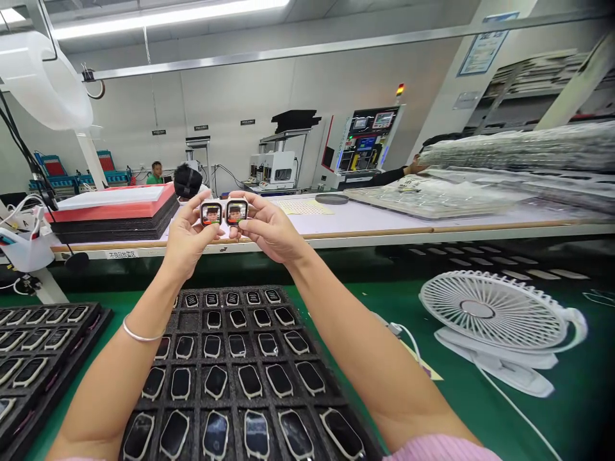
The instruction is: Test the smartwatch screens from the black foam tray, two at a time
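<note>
My left hand (186, 238) is raised in front of me, fingers pinched on a small white smartwatch body (211, 213) whose screen is lit. My right hand (268, 227) holds a second lit smartwatch body (236, 211) right beside the first, the two touching side by side. Below my arms lies a black foam tray (192, 384) with several dark-screened watch bodies in its pockets. A silver bangle sits on my left wrist.
A second black tray (91, 323) of watch bodies lies at the left on the green mat. A white desk fan (494, 320) lies tilted at the right with its cable. Beyond the shelf, other people work; red and black foam sheets (115, 211) are stacked.
</note>
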The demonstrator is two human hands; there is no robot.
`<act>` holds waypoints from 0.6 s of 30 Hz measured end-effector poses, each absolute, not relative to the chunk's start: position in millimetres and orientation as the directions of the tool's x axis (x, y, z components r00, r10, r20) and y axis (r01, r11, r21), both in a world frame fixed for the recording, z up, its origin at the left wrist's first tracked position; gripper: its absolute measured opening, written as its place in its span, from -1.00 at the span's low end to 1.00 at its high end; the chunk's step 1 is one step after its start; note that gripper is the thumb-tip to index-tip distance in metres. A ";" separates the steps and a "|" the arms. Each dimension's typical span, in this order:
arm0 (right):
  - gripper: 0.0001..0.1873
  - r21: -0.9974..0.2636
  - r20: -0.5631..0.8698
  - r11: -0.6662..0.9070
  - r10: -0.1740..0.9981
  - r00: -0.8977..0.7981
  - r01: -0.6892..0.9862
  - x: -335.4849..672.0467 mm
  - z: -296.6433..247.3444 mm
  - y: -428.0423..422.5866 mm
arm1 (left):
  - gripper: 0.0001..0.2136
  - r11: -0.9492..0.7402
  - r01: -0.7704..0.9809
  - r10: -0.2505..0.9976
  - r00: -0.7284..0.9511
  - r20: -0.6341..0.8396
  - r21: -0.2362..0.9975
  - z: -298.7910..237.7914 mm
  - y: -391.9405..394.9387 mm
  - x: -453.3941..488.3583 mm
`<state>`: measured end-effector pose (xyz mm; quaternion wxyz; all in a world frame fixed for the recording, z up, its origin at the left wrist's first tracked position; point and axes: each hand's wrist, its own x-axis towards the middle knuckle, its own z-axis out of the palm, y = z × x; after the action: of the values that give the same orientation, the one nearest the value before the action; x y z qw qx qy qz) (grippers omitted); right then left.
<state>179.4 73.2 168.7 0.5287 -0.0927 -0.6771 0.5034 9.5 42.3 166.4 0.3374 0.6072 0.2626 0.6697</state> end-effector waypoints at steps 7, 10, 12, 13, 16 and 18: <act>-0.49 -0.790 0.612 0.483 0.664 -0.430 -0.378 179.1 157.0 61.7 | -0.46 -0.619 -0.134 0.784 -0.045 0.620 0.773 158.5 30.2 9.1; -0.50 -0.814 0.579 0.452 0.683 -0.444 -0.366 177.1 132.8 52.5 | -0.45 -0.559 -0.137 0.828 -0.028 0.561 0.818 138.9 18.5 7.0; -0.50 -0.835 0.543 0.405 0.713 -0.443 -0.372 174.6 112.7 46.7 | -0.44 -0.504 -0.134 0.862 -0.019 0.507 0.853 121.7 10.1 5.1; -0.50 -0.844 0.525 0.378 0.728 -0.441 -0.381 173.2 102.6 44.2 | -0.44 -0.478 -0.133 0.877 -0.017 0.480 0.868 113.0 6.2 4.1; -0.50 -0.862 0.477 0.309 0.763 -0.436 -0.402 168.8 77.0 38.6 | -0.46 -0.418 -0.125 0.908 -0.021 0.418 0.900 89.8 -2.0 1.3; -0.50 -0.871 0.451 0.276 0.779 -0.436 -0.407 166.3 65.3 37.1 | -0.47 -0.391 -0.116 0.920 -0.028 0.390 0.913 78.7 -4.4 -0.1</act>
<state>166.3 37.1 65.3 0.5090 -0.1508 -0.6154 0.5826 -0.1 -4.4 78.7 0.4180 0.5579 0.3606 0.6197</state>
